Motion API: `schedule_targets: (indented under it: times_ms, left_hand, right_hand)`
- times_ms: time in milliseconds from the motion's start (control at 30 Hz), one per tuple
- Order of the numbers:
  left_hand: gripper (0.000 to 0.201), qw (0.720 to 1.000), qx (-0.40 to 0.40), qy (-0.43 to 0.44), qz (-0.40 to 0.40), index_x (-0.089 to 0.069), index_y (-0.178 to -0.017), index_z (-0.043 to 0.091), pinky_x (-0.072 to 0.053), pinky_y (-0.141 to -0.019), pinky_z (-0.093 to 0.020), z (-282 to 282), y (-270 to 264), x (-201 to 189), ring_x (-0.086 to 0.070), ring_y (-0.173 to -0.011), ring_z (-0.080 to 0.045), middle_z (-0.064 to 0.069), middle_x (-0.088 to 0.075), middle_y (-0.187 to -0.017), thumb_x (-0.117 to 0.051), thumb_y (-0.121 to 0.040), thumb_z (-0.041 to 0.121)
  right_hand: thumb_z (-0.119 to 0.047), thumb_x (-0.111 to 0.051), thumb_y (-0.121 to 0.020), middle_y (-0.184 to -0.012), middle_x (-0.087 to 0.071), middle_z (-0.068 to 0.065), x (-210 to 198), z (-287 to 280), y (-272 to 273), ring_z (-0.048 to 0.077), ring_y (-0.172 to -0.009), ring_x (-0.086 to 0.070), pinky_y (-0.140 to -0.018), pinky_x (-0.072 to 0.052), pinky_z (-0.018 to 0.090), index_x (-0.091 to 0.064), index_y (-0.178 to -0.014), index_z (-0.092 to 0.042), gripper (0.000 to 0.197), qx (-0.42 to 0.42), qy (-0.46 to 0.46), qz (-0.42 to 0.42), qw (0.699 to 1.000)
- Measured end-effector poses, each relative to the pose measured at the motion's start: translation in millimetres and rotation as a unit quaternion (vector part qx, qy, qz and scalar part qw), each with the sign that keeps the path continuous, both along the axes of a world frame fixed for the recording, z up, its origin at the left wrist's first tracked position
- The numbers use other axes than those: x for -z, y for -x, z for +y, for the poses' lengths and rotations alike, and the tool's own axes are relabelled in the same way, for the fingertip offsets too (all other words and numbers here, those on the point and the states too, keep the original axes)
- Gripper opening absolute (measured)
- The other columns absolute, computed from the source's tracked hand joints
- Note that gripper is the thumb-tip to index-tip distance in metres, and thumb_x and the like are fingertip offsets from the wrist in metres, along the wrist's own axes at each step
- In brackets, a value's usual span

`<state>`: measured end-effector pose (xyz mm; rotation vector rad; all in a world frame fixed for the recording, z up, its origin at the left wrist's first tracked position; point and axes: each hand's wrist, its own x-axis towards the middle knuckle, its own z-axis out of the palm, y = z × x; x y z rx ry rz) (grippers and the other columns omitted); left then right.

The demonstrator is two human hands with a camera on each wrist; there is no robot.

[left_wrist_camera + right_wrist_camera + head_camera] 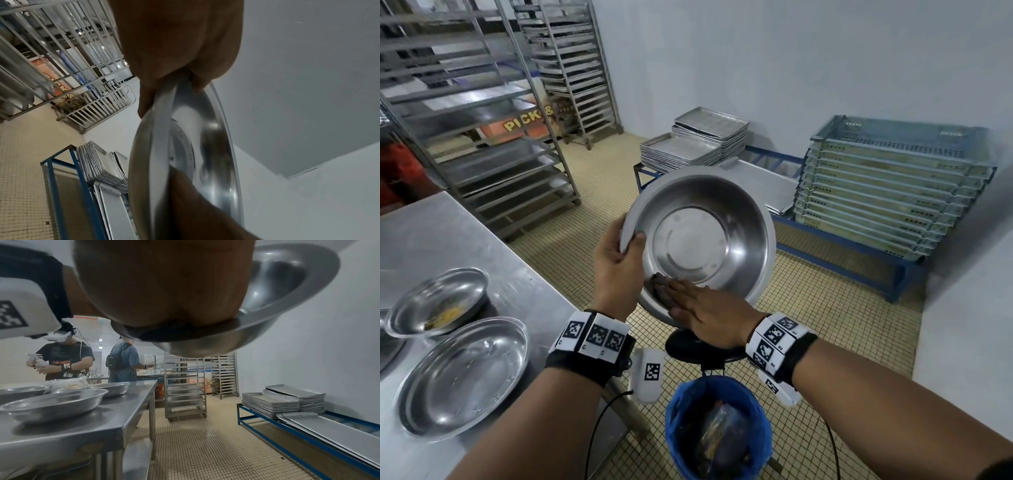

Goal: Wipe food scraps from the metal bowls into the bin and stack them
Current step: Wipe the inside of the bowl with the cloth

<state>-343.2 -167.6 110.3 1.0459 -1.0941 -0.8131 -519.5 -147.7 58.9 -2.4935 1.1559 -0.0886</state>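
Gripping the round steel bowl [702, 240] at frame centre, your left hand [616, 263] pinches its rim. Your right hand [709, 317] lies flat inside, fingers straight. Only the right wrist view shows two people [65, 360] at left.

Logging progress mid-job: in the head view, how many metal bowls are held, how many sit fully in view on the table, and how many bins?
Held bowl: 1, gripped by the left hand
Bowls set down: 2, the scrap bowl and the bare bowl
Bin: 1
Total: 4
More metalware is cut off at the left edge.

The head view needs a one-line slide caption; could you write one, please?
Left hand tilts a metal bowl above the blue-lined bin while the right hand wipes inside it.
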Motion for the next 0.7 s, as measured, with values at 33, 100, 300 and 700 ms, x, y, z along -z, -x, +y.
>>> schedule_targets:
  times_ms: [33,100,300,700]
  left_hand:
    - [0.027,1.000,-0.005,-0.002,-0.003,-0.068,-0.121,0.017,-0.058,-0.071,-0.021,-0.2,-1.7,0.1,-0.072,-0.081,-0.007,0.012,-0.076,-0.090,-0.058,-0.103,-0.001]
    - [0.026,1.000,-0.005,-0.001,-0.013,-0.067,-0.124,0.013,-0.057,-0.070,-0.021,0.6,-5.3,0.0,-0.072,-0.081,-0.007,0.011,-0.076,-0.090,-0.058,-0.103,-0.001]
    - [0.031,0.997,0.002,0.004,-0.082,-0.069,-0.125,0.021,-0.060,-0.077,-0.027,1.9,-12.4,-3.9,-0.073,-0.092,-0.015,0.007,-0.077,-0.100,-0.059,-0.103,0.002]
    - [0.033,0.990,0.030,0.005,-0.135,-0.067,-0.124,0.029,-0.059,-0.087,-0.040,8.2,-9.0,-8.0,-0.070,-0.100,-0.020,0.003,-0.074,-0.107,-0.060,-0.102,0.006]
  right_hand:
    - [-0.049,-0.017,-0.111,-0.168,0.002,-0.018,-1.2,3.1,2.8,0.004,-0.155,0.001,-0.122,-0.007,0.033,0.001,-0.161,-0.040,0.055,0.006,0.006,0.014,1.000]
    - [-0.048,-0.018,-0.111,-0.169,-0.005,-0.015,-5.2,8.0,7.6,0.006,-0.155,-0.004,-0.121,-0.010,0.033,-0.007,-0.162,-0.037,0.053,0.011,0.024,0.035,0.999]
    - [-0.048,-0.016,-0.110,-0.169,-0.020,0.001,11.8,-6.4,27.3,0.024,-0.154,-0.022,-0.123,-0.012,0.042,-0.023,-0.161,-0.029,0.056,0.026,0.122,0.118,0.985]
    - [-0.030,-0.016,-0.105,-0.167,0.016,0.016,-8.0,-47.8,53.9,0.032,-0.155,0.019,-0.122,0.021,0.044,0.006,-0.160,-0.004,0.065,0.172,0.268,0.253,0.913]
